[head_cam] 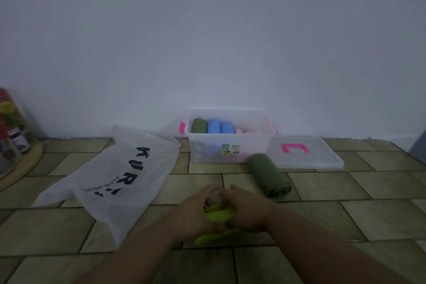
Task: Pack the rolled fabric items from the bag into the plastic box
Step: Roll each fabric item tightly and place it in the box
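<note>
Down at the lower centre of the frame, a person's left hand (198, 213) and right hand (247, 211) meet over a lime-green piece of soft fabric (219, 214), held just above the tan tiled floor (345, 214). Both sets of fingers (211, 190) are curled closed around the fabric, which is blurred and partly hidden, so how neatly it is rolled cannot be told. At the left lies a white translucent plastic bag with black lettering (119, 182), flat and seemingly emptied. Against the wall at centre stands the clear plastic box with pink latches (207, 152), open, holding an olive-green roll (198, 125), two blue rolls (220, 127) and pink rolls (242, 131) side by side. Its clear lid with a pink handle (306, 157) rests on the floor to the right, and a second olive-green fabric roll (268, 174) lies on the floor just in front of the box. The step appears to be tightening this lime bundle; doing it well likely means keeping the roll firm with even ends, then carrying it with one hand wrapped around its middle so it does not unwind, and setting it into the free space on the box's right side.
</note>
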